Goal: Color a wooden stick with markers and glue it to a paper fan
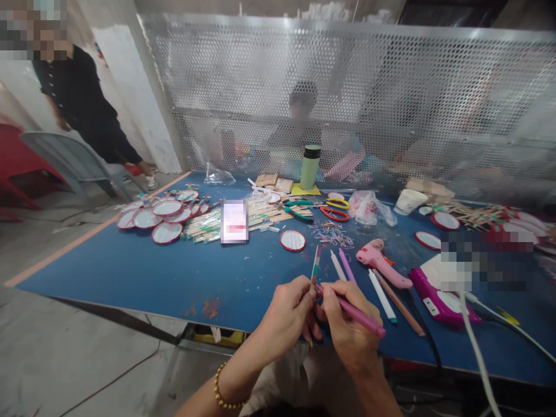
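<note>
A thin wooden stick (pixel 317 265) with painted bands, green and purplish among them, stands up from my left hand (pixel 286 310), which pinches it near its lower part. My right hand (pixel 353 324) grips a pink-purple marker (pixel 360 315) like a pen, its tip close against the stick. The two hands are side by side at the table's front edge. Just beyond them lie a white marker (pixel 337 266) and a violet marker (pixel 346 265). To the right are a green-tipped white marker (pixel 382 296) and a brown marker (pixel 399 304).
A pink glue gun (pixel 382 263) and a magenta device (pixel 441 298) with cables lie right. Beyond are a red-rimmed white disc (pixel 292 240), a phone (pixel 234 222), pliers (pixel 299 209), scissors (pixel 335 209), bundled sticks (pixel 204 226) and a green bottle (pixel 310 168). A person (pixel 78 92) stands far left.
</note>
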Demonstrator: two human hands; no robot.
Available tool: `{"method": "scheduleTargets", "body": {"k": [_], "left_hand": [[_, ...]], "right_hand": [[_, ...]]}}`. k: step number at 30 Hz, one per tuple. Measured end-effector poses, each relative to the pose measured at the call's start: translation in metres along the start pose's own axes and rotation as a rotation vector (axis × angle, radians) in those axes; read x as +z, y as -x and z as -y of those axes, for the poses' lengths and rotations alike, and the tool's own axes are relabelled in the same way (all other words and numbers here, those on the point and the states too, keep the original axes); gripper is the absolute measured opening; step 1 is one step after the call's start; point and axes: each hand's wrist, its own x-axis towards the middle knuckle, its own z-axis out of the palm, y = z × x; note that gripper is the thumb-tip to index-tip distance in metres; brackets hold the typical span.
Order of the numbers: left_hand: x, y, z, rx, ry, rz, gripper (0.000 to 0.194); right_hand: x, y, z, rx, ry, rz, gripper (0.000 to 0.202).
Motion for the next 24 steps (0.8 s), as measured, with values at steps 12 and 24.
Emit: {"method": "scheduleTargets", "body": {"k": [12, 24], "left_hand": [[0.0005, 0.0001, -0.0039, -0.002, -0.006, -0.003, 0.041], [-0.0003, 0.0003, -0.0034, -0.001, -0.016, -0.002, 0.042]], "right_hand": [[0.0000, 0.0006, -0.0008, 0.016, -0.007, -0.014, 0.022], [0.0013, -0.0011, 0.0002, -0.001, -0.013, -0.008, 0.023]]}}
